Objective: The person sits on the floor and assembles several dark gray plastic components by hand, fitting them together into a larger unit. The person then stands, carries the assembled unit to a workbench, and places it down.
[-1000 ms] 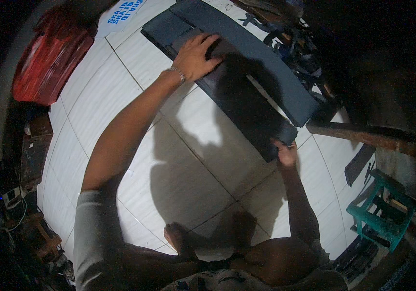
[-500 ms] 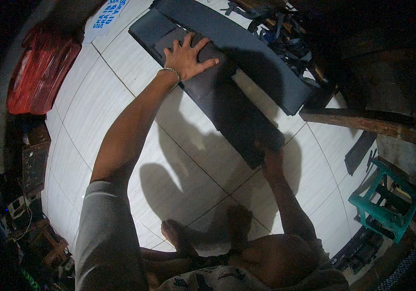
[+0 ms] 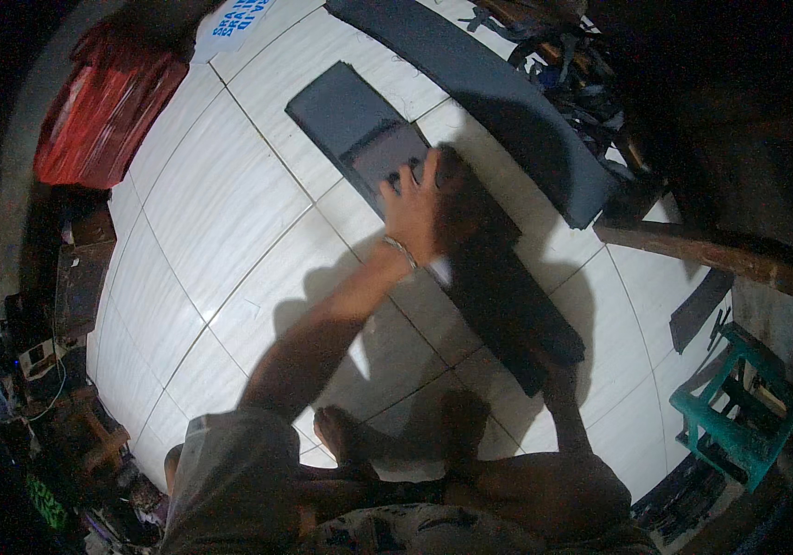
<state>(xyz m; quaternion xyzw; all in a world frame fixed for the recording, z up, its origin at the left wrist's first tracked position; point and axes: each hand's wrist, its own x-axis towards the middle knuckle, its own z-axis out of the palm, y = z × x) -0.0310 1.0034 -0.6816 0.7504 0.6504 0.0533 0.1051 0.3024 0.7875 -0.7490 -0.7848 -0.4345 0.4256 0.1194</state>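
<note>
A long dark grey strip of sheet material point(image 3: 341, 104), apparently layered, lies slantwise across the floor in front of me. My left hand point(image 3: 413, 211) rests on its middle part, palm down with the fingers apart. At the strip's near right end, in deep shadow, is my right hand point(image 3: 558, 377); it appears closed on that end, though its fingers hardly show. Beyond lies a second, wider dark grey strip point(image 3: 498, 92), running roughly alongside with bare tile between the two.
White floor tiles point(image 3: 184, 240) spread beneath. Dark scraps point(image 3: 577, 88) are heaped at the far right near a wooden beam point(image 3: 693, 242). On the right stands a green plastic stool point(image 3: 739, 407) by a short dark strip point(image 3: 700, 310). A red plastic-wrapped bundle point(image 3: 105, 120) sits far left.
The strip under my hands has shifted nearer and to the right, away from the wider strip. Both hands have moved the same way, the left one staying spread on it.
</note>
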